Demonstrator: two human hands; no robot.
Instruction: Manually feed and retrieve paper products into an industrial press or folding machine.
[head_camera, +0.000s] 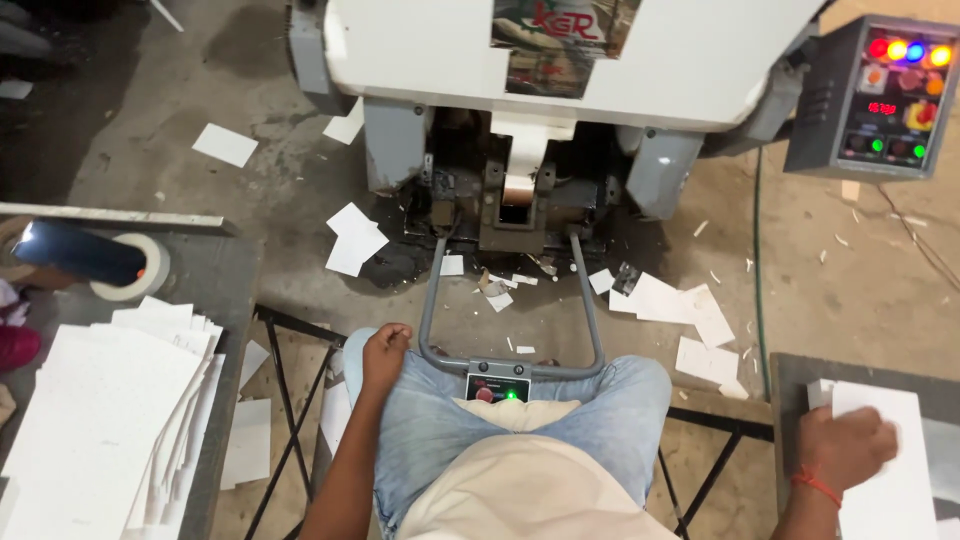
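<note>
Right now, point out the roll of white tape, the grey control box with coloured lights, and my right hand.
roll of white tape (140, 272), head view, on its right rim.
grey control box with coloured lights (880, 100), head view, on its front panel.
right hand (845, 450), head view, on its back, resting on white sheets.

My right hand (845, 448) rests on matt white paper sheets (885, 470); my left hand (385, 350) lies on faded, soft denim jeans (430, 420). The machine body (450, 60) shows smooth painted metal, lightly glossy. The foot frame (430, 300) is bare grey metal tube. The floor (830, 290) is rough, dusty concrete. The tape roll (135, 275) looks papery and matt.
</note>
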